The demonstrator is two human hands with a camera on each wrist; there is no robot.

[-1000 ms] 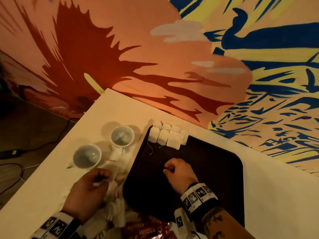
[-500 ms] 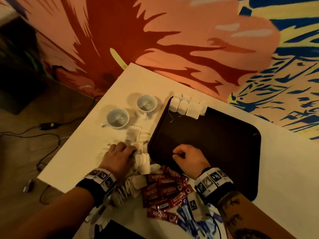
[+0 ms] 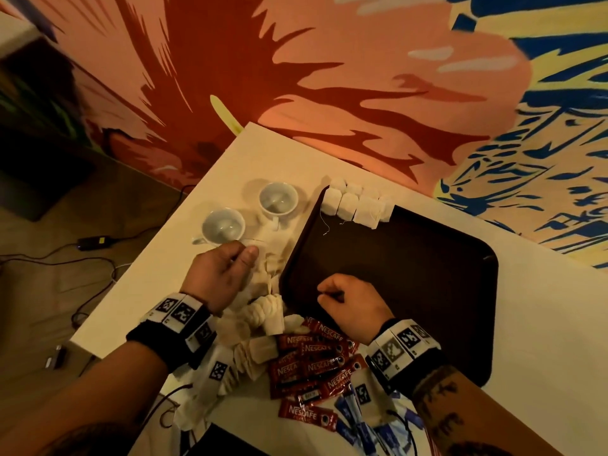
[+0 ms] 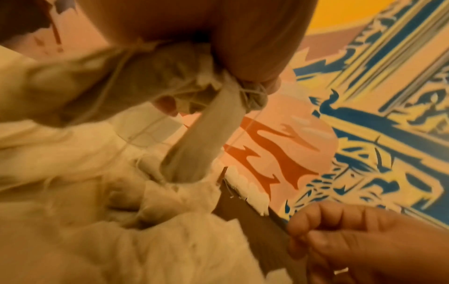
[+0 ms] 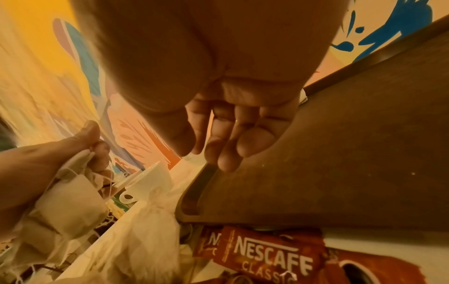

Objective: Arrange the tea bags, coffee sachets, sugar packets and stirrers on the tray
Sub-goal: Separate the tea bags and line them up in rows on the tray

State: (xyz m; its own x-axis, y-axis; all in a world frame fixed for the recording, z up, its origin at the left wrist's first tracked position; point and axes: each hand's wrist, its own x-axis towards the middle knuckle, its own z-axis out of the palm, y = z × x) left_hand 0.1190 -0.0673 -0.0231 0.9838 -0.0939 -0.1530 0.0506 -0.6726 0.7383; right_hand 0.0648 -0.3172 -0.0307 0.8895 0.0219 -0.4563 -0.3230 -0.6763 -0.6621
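A dark brown tray [image 3: 411,274] lies on the white table. A row of white tea bags [image 3: 357,205] sits at its far left corner. My left hand [image 3: 246,255] is left of the tray and pinches a bunch of tea bags [image 4: 201,138] by their tops and strings, so they hang above the loose tea bag pile [image 3: 263,311]. My right hand [image 3: 329,296] rests over the tray's near left part, fingers loosely curled [image 5: 226,159], with nothing plainly held. Red Nescafe coffee sachets [image 3: 312,360] and blue sugar packets [image 3: 358,426] lie near the table's front edge. No stirrers are visible.
Two white cups [image 3: 278,200] [image 3: 223,225] stand on the table left of the tray, just beyond my left hand. The table edge drops to the floor at the left, where cables [image 3: 95,240] lie. A painted wall runs close behind the tray.
My left hand, which lay on the tea bag pile, now holds a bunch of tea bags pinched and raised. The right hand stays at the tray's near left part.
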